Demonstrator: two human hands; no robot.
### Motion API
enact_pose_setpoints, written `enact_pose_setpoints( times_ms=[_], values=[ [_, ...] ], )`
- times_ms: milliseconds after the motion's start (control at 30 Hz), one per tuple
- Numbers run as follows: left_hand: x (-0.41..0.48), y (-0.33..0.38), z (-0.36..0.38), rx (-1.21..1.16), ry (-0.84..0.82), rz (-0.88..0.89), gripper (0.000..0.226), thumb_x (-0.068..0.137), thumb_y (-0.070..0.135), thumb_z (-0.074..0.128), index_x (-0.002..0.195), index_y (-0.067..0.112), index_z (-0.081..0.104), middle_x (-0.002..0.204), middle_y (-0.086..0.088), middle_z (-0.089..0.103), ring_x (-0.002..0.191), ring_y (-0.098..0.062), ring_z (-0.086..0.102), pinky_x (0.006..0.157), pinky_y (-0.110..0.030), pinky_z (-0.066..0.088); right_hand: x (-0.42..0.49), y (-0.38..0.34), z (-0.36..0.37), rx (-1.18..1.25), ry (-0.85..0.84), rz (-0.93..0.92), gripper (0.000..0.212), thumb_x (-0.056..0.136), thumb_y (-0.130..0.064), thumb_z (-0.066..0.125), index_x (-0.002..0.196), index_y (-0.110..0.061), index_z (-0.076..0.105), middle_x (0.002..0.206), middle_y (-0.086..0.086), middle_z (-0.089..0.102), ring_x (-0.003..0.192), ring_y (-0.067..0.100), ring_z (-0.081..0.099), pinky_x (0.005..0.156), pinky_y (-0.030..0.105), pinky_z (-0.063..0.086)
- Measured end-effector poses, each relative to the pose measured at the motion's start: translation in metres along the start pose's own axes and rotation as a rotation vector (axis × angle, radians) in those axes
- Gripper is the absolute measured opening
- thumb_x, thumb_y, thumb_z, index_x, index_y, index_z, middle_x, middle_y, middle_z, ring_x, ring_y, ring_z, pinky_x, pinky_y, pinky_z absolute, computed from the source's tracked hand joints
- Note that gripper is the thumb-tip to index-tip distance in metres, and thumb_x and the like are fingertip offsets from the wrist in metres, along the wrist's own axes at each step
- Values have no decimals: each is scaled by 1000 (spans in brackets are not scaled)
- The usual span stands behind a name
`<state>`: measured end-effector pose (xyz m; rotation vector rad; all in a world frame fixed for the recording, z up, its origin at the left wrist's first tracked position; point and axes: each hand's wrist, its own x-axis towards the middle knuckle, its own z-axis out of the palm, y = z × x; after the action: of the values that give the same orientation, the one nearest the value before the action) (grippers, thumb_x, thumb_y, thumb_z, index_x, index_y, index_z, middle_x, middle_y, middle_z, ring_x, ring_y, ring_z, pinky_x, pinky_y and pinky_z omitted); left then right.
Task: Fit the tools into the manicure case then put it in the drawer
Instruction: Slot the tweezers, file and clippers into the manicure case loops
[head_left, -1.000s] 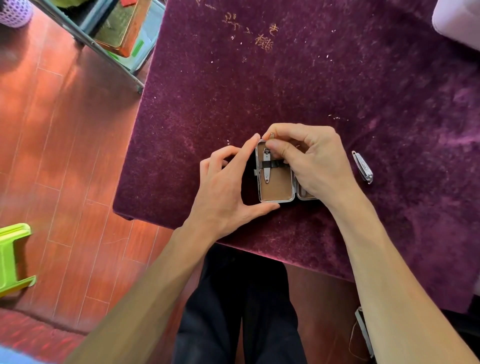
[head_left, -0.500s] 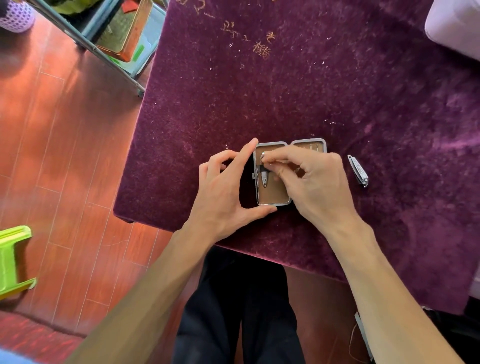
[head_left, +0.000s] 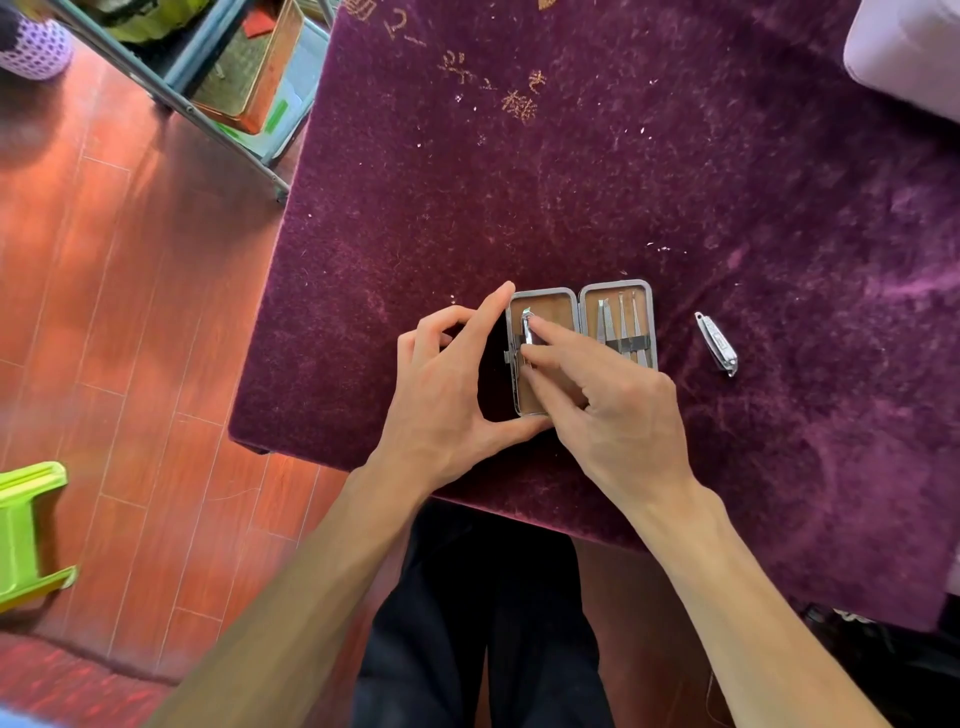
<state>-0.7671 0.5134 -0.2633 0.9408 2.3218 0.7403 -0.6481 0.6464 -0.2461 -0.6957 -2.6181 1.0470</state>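
Note:
A small manicure case (head_left: 615, 285) with a metal rim and tan lining lies open on the purple velvet table (head_left: 675, 182). Its right half holds several thin metal tools (head_left: 621, 325) under a black strap. In the left half a small nail clipper (head_left: 527, 327) sits under a strap, and the fingertips of my right hand (head_left: 608, 410) pinch it. My left hand (head_left: 452, 384) braces the case's left edge, index finger at the top corner and thumb at the bottom. A second, larger nail clipper (head_left: 717, 343) lies loose on the cloth to the right of the case.
The table's front and left edges are close to my hands, with red wooden floor beyond. A metal rack (head_left: 208, 104) with boxes stands at the upper left. A green plastic stool (head_left: 26, 530) sits at the far left. A pale box (head_left: 909, 47) occupies the table's top right corner.
My right hand has drawn back toward me, uncovering the case's right half and its tools. Its fingers stay on the small clipper. The left hand keeps its hold.

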Motion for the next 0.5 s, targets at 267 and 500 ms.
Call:
enact_pose_setpoints(
  times_ms=[267,500],
  values=[
    [0,-3,3,-6,3,-13,109,61,73,73,155,50,24,120,31,18,114,-2,23,103,-26,33,-5,-8,7,14,88,161,15,92,-11,84,106,-9,82,100,1,80,77,8,69,70,36,63],
    [0,-4,4,-6,30,19,107,64,67,76,156,45,25,115,32,17,115,0,22,107,-30,35,1,-29,21,-17,137,329,25,93,-16,79,118,-16,77,87,-5,73,76,14,69,70,40,61]
  ],
)
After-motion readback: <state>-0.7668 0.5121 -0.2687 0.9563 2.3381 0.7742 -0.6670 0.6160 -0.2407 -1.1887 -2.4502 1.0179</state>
